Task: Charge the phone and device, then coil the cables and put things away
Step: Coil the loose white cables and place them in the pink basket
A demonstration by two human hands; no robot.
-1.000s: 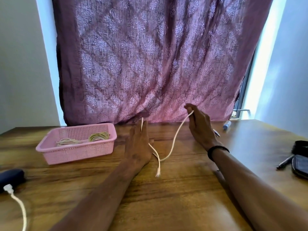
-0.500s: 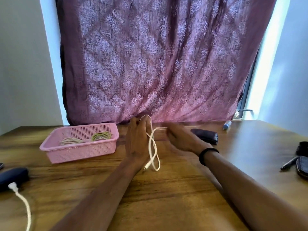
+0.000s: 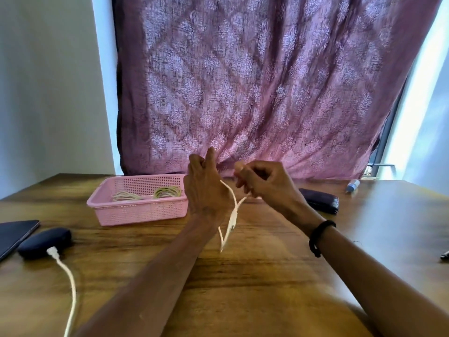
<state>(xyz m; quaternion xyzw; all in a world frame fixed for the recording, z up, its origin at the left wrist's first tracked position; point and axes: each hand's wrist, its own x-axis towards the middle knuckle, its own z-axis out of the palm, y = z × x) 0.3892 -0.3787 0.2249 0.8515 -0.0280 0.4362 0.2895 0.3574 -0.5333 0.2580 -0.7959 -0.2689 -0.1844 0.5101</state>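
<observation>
My left hand (image 3: 205,190) stands upright above the wooden table (image 3: 255,276), fingers pointing up, with a white cable (image 3: 230,216) looped around it; the loop and plug end hang below the palm. Just to the right, my right hand (image 3: 264,184) is closed on the cable's free end, fingers curled. A pink basket (image 3: 143,211) sits left of my left hand with two coiled cables (image 3: 167,191) inside. A dark oval device (image 3: 45,242) lies at the far left with a second white cable (image 3: 69,283) plugged into it. A phone (image 3: 14,235) lies at the left edge.
A dark wallet (image 3: 320,200) lies behind my right wrist. A small blue-and-white tube (image 3: 352,185) rests at the back right. A pen tip (image 3: 442,254) shows at the right edge. A pink patterned curtain (image 3: 255,81) hangs behind the table.
My right hand swung the cable from far right over to my left hand, then rose and closed on the free end. The cable now hangs shorter around my left hand.
</observation>
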